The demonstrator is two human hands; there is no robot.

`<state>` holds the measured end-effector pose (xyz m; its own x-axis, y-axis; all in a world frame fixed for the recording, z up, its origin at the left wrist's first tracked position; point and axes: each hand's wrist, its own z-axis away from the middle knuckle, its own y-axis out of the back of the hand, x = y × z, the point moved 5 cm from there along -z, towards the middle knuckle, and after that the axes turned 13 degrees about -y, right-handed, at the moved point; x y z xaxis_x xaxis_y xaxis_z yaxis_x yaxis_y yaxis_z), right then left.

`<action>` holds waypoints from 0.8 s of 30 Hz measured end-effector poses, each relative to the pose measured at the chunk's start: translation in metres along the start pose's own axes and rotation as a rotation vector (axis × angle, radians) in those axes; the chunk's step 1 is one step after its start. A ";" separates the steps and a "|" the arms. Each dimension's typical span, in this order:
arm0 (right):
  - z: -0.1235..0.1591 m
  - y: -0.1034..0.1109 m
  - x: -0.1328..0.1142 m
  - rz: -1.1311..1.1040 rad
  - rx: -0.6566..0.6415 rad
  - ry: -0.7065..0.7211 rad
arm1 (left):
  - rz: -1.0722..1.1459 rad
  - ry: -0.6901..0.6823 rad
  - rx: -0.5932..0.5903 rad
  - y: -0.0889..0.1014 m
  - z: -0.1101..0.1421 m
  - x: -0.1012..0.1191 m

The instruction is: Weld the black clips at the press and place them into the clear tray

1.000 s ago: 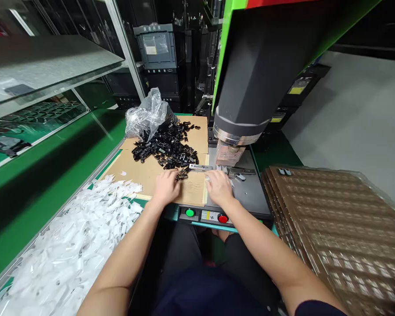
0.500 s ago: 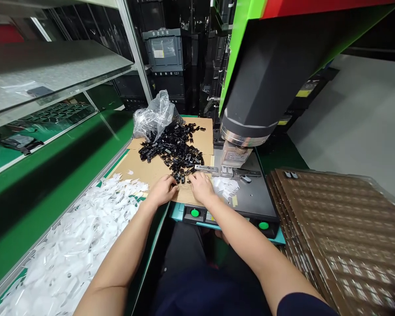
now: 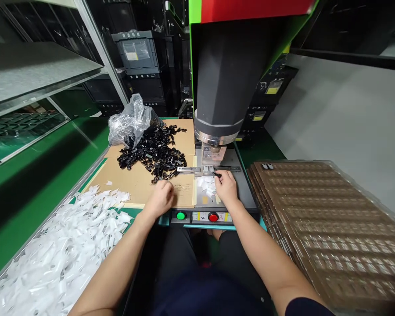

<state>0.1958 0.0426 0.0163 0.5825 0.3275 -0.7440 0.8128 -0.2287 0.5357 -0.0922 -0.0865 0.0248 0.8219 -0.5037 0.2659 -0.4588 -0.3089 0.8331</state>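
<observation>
My right hand [image 3: 227,188] pinches a small black part [image 3: 218,174] just in front of the metal fixture [image 3: 189,170] under the press head [image 3: 217,131]. Two small pale pieces [image 3: 208,168] sit in the middle of that fixture. Beneath and left of my right fingers lies a small heap of white pieces [image 3: 206,186] on the grey machine bed. My left hand [image 3: 159,199] is closed over the cardboard [image 3: 138,175], at the near edge of a pile of small black parts [image 3: 151,151]; what its curled fingers hold, if anything, is hidden.
A large heap of white pieces [image 3: 62,250] spreads over the green bench at left. A clear plastic bag [image 3: 133,118] lies behind the black parts. Stacked brown trays [image 3: 316,219] stand at right. Green [image 3: 181,215] and red [image 3: 213,217] buttons line the machine's front.
My right hand has left the black pile and moved right to the fixture, with a black part in its fingers. My left hand stays near the pile. The view has turned right.
</observation>
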 end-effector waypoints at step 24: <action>-0.018 -0.013 -0.006 0.548 -0.171 0.123 | 0.086 -0.073 0.072 -0.036 -0.015 0.037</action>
<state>0.1818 0.0600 0.0215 0.9044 0.3095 -0.2938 0.3747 -0.2467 0.8937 -0.0405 -0.0819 0.0118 0.7529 -0.5875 0.2967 -0.5518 -0.3176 0.7711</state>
